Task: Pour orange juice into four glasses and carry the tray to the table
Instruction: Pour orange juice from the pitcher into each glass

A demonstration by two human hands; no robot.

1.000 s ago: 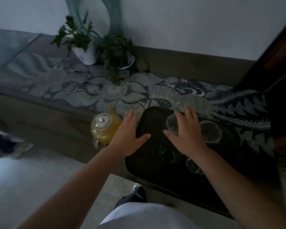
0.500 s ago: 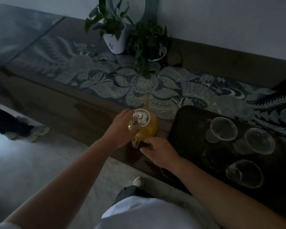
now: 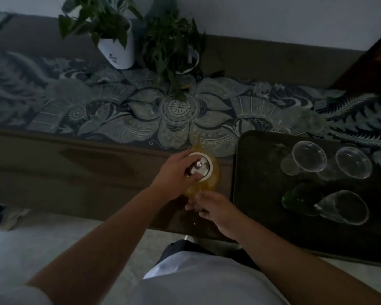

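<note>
Both hands have left the dark rectangular tray [image 3: 260, 194] and gone to the round glass pitcher of orange juice [image 3: 209, 172], just left of it. The left hand [image 3: 176, 175] curls over its metal lid [image 3: 199, 168]; the right hand [image 3: 216, 210] grips its near-side handle. The clear empty glasses [image 3: 309, 160] wait on the tray, so pouring looks next.

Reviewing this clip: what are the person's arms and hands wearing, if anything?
Both forearms are bare, and the left hand and right hand wear no gloves; no rings or watch are visible in the dim light. A short white sleeve shows at the left upper arm.
</note>
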